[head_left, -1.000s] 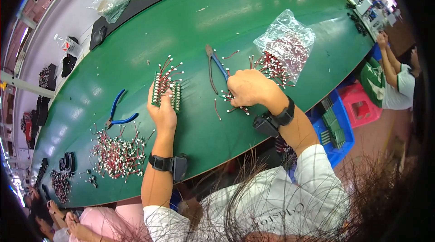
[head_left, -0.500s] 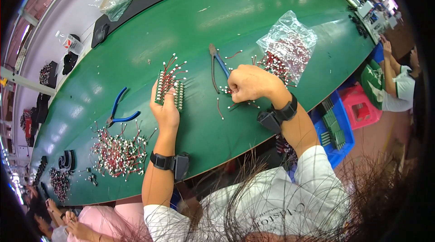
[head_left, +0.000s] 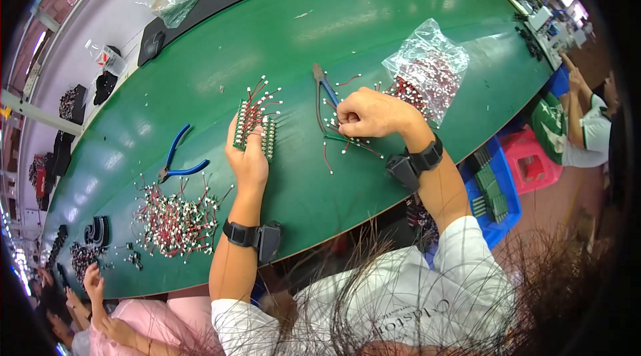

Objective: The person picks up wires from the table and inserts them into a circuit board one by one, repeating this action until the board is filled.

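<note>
My left hand [head_left: 248,159] is closed around green circuit boards [head_left: 268,139] bearing rows of white connectors. Short red and black wires with white plugs [head_left: 257,99] fan out from them past my thumb. Over the table to the right, my right hand [head_left: 377,114] has its fingers curled in a pinch; what is between the fingertips is hidden. Beneath and around it lie loose wire leads [head_left: 360,146] and a thin green strip [head_left: 336,137]. Just beyond its fingers rest pliers [head_left: 320,89] with blue and dark handles.
A clear plastic bag [head_left: 431,66] spills wire leads at the right. At the left lie blue-handled cutters [head_left: 179,156] and a heap of wire leads [head_left: 177,222]. A blue crate [head_left: 511,186] of boards and a pink stool [head_left: 531,156] stand below the right edge. Co-workers sit on both sides.
My right hand has shifted slightly, with its fingers lifted and a little more loosely curled. My left hand keeps its hold. At the lower left, a co-worker's hand has risen beside a dark pile.
</note>
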A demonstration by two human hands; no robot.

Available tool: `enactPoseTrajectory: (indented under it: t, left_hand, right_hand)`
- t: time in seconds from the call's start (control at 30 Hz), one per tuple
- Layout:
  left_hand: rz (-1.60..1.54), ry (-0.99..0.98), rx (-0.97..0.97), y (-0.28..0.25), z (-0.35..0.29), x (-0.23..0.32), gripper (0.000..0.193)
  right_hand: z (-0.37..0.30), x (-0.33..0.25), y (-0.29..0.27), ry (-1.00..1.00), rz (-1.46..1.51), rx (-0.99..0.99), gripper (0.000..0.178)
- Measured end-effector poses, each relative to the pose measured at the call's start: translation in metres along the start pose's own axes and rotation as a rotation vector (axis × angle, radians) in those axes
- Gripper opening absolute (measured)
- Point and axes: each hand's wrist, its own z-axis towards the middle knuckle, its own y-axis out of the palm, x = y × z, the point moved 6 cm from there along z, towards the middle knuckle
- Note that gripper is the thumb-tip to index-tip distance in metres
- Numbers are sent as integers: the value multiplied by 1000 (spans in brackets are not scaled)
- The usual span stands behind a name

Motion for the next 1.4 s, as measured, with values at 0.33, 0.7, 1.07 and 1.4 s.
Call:
enactPoseTrajectory:
  t: [0.33, 0.7, 1.07, 1.4]
  left_hand:
    - [-13, -16, -3, 2, 0, 1, 41]
    - [20, -1, -5, -1, 1, 0, 40]
    - [-29, -36, -16, 0, 2, -3, 40]
    - [-12, -56, -10, 0, 1, -4, 41]
  right_hand:
    - [8, -2, -7, -104, 177, 172, 15]
    - [18, -28, 35, -203, 823, -31, 1]
    - [26, -24, 66, 8, 1118, -137, 12]
    - [23, -29, 68, 42, 977, -234, 24]
